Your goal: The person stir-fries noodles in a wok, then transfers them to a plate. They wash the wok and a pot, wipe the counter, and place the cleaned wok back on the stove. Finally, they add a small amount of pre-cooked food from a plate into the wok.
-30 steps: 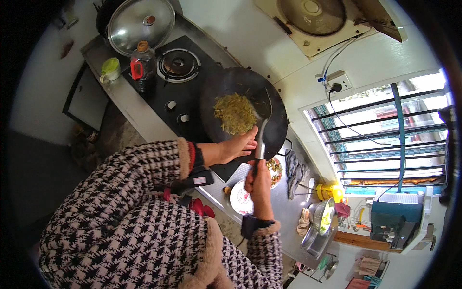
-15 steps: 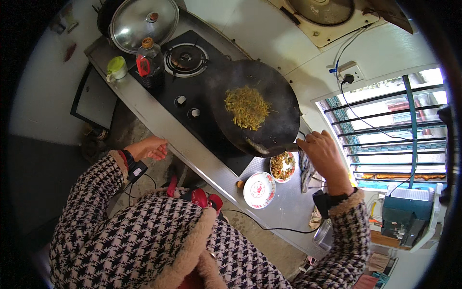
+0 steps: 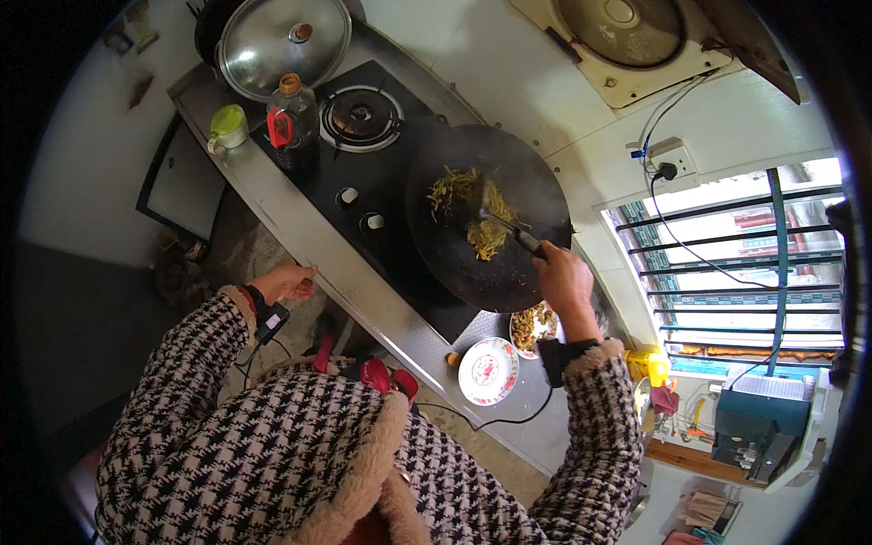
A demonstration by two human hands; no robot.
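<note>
Spatula (image 3: 505,224), metal, dark grip end; clock positions taken from the wok's middle, as seen. It sits inside the wok (image 3: 509,286), blade end among the shreds, handle slanting out toward 4 o'clock. Right hand (image 3: 565,282) is clamped around the grip, also at 4 o'clock. Left hand (image 3: 286,280) well apart, between 8 and 9, beside the counter edge, fingers loosely bent, nothing seen in it; contact with the edge, can't tell.

Handling, our guess: spatula stiff, fairly light, hard to break; grip end is the place to hold, since the metal near the blade is likely hot and maybe oily. We'd expect the wok heavy and hot.

Containers: wok holds yellow-green shreds (image 3: 488,243), soft-looking, in loose patches. Plate (image 3: 547,322) at 5 has mixed chopped food, partly behind the right wrist. White bowl (image 3: 488,371) at 6, red pattern, no food seen. Bottle (image 3: 292,127) at 10, dark contents low down. Cup (image 3: 229,127) beyond it, green top, contents hidden.
</note>
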